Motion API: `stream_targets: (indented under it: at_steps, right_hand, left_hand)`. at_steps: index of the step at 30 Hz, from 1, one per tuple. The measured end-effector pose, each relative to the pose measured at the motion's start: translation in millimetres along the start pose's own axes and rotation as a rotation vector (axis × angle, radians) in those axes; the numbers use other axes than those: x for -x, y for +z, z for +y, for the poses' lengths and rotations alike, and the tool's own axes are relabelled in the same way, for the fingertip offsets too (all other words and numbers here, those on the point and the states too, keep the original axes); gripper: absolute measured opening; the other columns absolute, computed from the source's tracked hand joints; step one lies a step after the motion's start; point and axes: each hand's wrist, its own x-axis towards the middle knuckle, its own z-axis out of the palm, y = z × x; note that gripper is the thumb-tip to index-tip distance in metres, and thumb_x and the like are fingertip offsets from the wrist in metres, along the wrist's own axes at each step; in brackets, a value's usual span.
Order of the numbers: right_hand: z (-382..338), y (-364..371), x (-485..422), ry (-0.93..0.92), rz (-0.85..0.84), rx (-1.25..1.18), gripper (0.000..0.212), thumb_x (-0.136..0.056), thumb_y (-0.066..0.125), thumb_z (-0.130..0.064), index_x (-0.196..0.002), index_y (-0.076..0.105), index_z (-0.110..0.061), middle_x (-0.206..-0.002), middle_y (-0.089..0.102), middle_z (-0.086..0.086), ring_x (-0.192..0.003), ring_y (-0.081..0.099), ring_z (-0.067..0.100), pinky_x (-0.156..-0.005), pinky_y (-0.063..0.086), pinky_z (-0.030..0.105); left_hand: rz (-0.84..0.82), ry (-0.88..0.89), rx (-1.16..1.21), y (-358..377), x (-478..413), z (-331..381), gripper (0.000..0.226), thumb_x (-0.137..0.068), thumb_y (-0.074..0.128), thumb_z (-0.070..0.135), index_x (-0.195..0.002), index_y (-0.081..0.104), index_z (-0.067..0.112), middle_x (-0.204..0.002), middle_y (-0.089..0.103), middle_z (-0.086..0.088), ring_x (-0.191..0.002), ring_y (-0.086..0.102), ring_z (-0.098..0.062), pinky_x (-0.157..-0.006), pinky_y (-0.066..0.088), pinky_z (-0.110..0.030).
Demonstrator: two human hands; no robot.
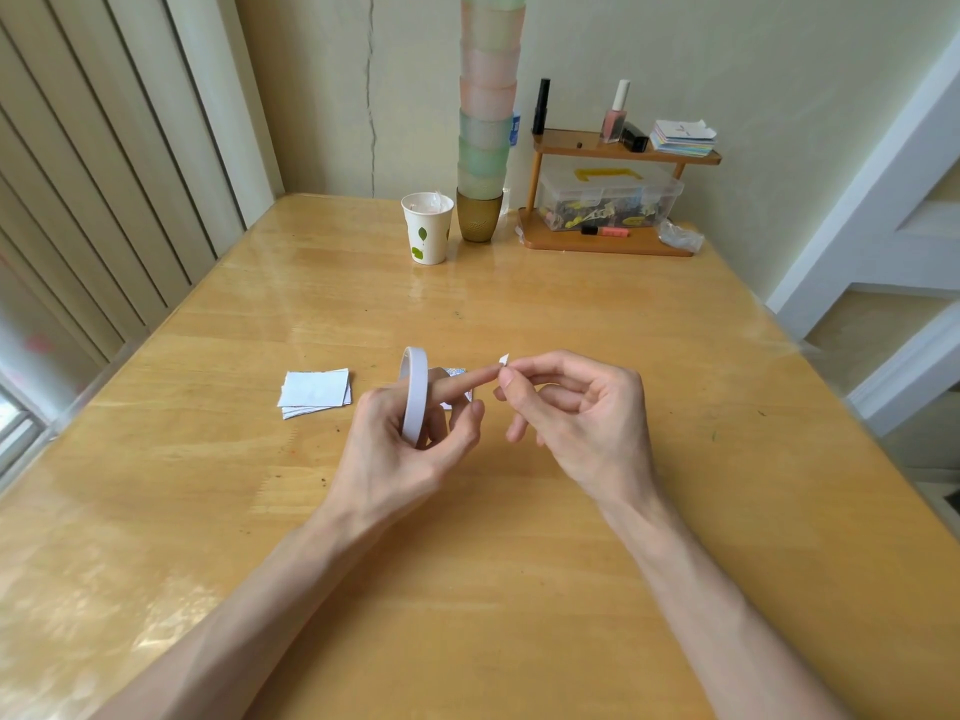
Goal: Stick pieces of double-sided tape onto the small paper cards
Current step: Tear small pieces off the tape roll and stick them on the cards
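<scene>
Tape piece (504,360) juts above right hand's (576,407) grip.

Tape roll (414,400): thin white ring, standing on edge above the table, gripped by the left hand (410,439), whose index finger passes through the ring's centre.

Tape piece (504,360): small white scrap, pinched between thumb and forefinger of the right hand (576,407), touching the tip of the left index finger, to the right of the roll.

Card stack (315,392): several small white cards, lying flat on the table, slightly fanned, to the left of the roll and apart from it.

Single card (457,374): glittery face up, flat on the table behind the left fingers, mostly hidden.
</scene>
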Motion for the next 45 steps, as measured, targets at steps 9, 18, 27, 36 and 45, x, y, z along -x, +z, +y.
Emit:
stream_targets:
  at_steps: [9,18,27,36,45]
  right_hand:
    - [-2.2,-2.5,-0.7,0.045,-0.001,-0.078,0.004,-0.092,0.077,-0.011,-0.091,0.077,-0.007,-0.078,0.078,0.007,-0.053,0.069,0.022,-0.049,0.045,0.023]
    - [-3.1,-2.8,-0.4,0.038,0.000,-0.082,0.007,-0.091,0.078,-0.012,-0.092,0.077,-0.005,-0.078,0.078,0.007,-0.053,0.068,0.021,-0.049,0.045,0.022]
    - [-2.7,-3.6,-0.8,0.045,0.001,-0.088,0.004,-0.092,0.077,-0.009,-0.090,0.076,-0.005,-0.079,0.078,0.008,-0.053,0.068,0.021,-0.048,0.045,0.024]
    - [-3.7,-3.7,-0.7,0.043,0.003,-0.084,0.004,-0.092,0.078,-0.009,-0.090,0.077,-0.006,-0.079,0.078,0.008,-0.053,0.068,0.022,-0.048,0.045,0.024]
    - [-3.9,-4.6,-0.7,0.056,0.013,-0.082,0.007,-0.091,0.079,-0.011,-0.091,0.077,-0.004,-0.077,0.078,0.008,-0.054,0.069,0.022,-0.049,0.045,0.025]
  left_hand:
    - [-0.024,0.041,-0.022,1.0,0.5,-2.3,0.035,-0.094,0.067,0.013,-0.122,0.074,0.033,-0.050,0.038,0.014,-0.052,0.038,-0.011,-0.063,0.038,-0.013]
    - [-0.017,0.032,-0.020,0.9,0.4,-3.9,0.035,-0.093,0.067,0.014,-0.123,0.074,0.031,-0.049,0.038,0.015,-0.052,0.038,-0.007,-0.064,0.037,-0.011]
    - [-0.017,0.063,-0.041,1.2,0.6,-4.2,0.038,-0.092,0.068,0.012,-0.124,0.073,0.032,-0.049,0.038,0.015,-0.052,0.037,-0.008,-0.063,0.036,-0.010]
    - [-0.017,0.079,-0.056,1.6,0.3,-6.2,0.038,-0.092,0.069,0.012,-0.125,0.073,0.031,-0.050,0.037,0.013,-0.051,0.041,-0.014,-0.063,0.038,-0.012]
    - [-0.017,0.094,-0.064,2.4,0.6,-8.0,0.040,-0.092,0.069,0.011,-0.127,0.073,0.029,-0.051,0.040,0.007,-0.052,0.043,-0.015,-0.065,0.040,-0.016]
